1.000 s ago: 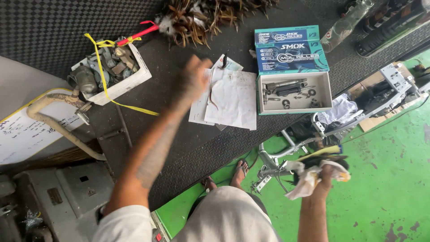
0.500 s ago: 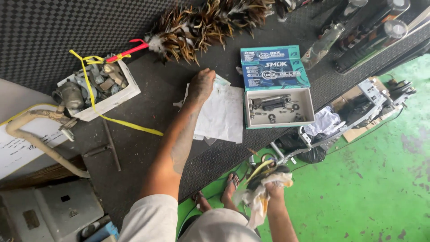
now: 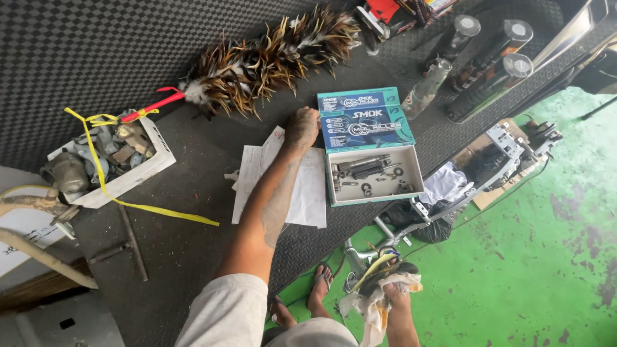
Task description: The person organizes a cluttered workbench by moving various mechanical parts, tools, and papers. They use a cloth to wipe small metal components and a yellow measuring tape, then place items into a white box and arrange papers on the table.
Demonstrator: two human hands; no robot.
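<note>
Left hand (image 3: 303, 128) shifted from white papers (image 3: 302, 186) to edge of open parts box (image 3: 376, 173) on dark surface (image 3: 193, 193) — fingers curled, grasp unclear. Right hand (image 3: 392, 297) closed on rag-wrapped wired part (image 3: 379, 273) — held low, off surface.

Dark diamond-pattern mat (image 3: 193, 212) beside stained green floor (image 3: 546, 270), daylight.

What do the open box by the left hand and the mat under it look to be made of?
The open box looks like printed cardboard: teal glossy lid, plain pale inner walls with folded edges. The small parts inside seem to be metal, dark and grey with a dull shine. The mat looks like black rubber, matte, with a raised diamond tread. The left hand rests beside the lid.
</note>
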